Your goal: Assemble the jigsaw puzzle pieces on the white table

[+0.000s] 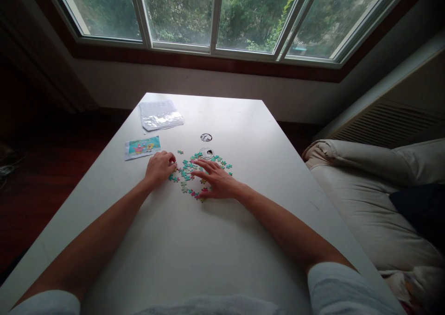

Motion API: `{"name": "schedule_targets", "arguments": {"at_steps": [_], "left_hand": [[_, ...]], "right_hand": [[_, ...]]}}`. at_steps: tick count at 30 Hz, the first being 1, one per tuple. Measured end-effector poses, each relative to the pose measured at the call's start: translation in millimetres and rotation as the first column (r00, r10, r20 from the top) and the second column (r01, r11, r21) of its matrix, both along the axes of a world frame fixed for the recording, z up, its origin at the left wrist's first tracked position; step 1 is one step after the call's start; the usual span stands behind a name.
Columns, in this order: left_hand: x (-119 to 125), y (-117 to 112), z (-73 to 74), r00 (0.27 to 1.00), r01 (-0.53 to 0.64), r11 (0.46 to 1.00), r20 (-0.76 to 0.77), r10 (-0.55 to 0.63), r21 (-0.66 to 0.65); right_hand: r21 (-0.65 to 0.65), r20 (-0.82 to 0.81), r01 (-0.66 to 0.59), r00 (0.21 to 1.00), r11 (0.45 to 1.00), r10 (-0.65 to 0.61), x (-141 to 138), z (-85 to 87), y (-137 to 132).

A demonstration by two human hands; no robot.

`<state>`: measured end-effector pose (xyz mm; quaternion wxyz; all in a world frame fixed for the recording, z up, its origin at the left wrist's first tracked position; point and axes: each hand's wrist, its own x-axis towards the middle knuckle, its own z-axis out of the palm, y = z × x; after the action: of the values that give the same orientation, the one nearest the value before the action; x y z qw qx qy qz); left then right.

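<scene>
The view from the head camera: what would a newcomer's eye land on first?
Probably the colorful puzzle pieces, mostly turquoise with some pink, scattered on the white table, with the right hand spread over them and the left hand at their left edge. Next, the bright window full of greenery beyond the table, and the cartoon picture card beyond the left hand.

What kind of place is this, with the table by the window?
Probably a room in a home, perhaps a living room. What looks like a padded sofa stands right of the white table, reddish-brown flooring shows at left, and the wide window faces greenery.
</scene>
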<state>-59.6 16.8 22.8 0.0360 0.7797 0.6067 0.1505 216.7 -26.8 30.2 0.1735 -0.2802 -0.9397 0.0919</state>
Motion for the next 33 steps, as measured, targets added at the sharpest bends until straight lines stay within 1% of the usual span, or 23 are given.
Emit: {"name": "schedule_targets", "arguments": {"at_steps": [3,6,10,13,16,18,23,25,29,30,31,33], "left_hand": [[2,-2,0.8,0.999,-0.004,1.000,0.036,0.003,0.020],[5,-5,2.2,0.997,0.002,0.999,0.074,-0.005,0.049],[14,-11,6.7,0.988,0.026,0.997,0.148,-0.036,0.070],[22,-20,10.7,0.972,0.032,0.999,0.233,-0.035,0.020],[29,-27,13.1,0.951,0.054,0.997,0.307,-0.037,-0.048],[33,-31,13.9,0.941,0.081,0.994,0.336,-0.051,-0.075],[47,-44,18.0,0.904,0.137,0.983,0.421,-0.073,-0.124],[55,-55,19.6,0.889,0.191,0.969,0.447,-0.103,-0.155],[72,-79,16.2,0.879,0.346,0.921,0.405,-0.251,-0.178],[75,-83,14.3,0.881,0.362,0.917,0.384,-0.277,-0.169],[77,-84,12.4,0.878,0.381,0.911,0.371,-0.304,-0.156],[78,-85,9.5,0.868,0.418,0.899,0.349,-0.353,-0.131]], "right_hand": [[0.010,0.025,-0.004,1.000,1.000,0.004,2,-2.8,2],[0.016,0.035,0.044,0.998,0.999,-0.044,7,-11.3,10],[0.035,0.014,0.205,0.979,0.978,-0.205,17,-25.4,24],[0.039,-0.017,0.314,0.949,0.948,-0.314,26,-32.6,33],[0.034,-0.046,0.375,0.927,0.926,-0.373,30,-35.1,36],[0.030,-0.074,0.383,0.922,0.923,-0.381,28,-34.4,35],[0.041,-0.081,0.301,0.951,0.953,-0.297,12,-30.3,23],[0.056,-0.067,0.335,0.941,0.940,-0.332,7,-30.3,20],[0.064,-0.053,0.443,0.896,0.894,-0.440,10,-32.6,22],[0.060,-0.055,0.457,0.889,0.887,-0.455,12,-32.9,23],[0.056,-0.060,0.462,0.887,0.885,-0.459,14,-32.8,24],[0.051,-0.067,0.427,0.904,0.903,-0.423,17,-31.7,25]]}}
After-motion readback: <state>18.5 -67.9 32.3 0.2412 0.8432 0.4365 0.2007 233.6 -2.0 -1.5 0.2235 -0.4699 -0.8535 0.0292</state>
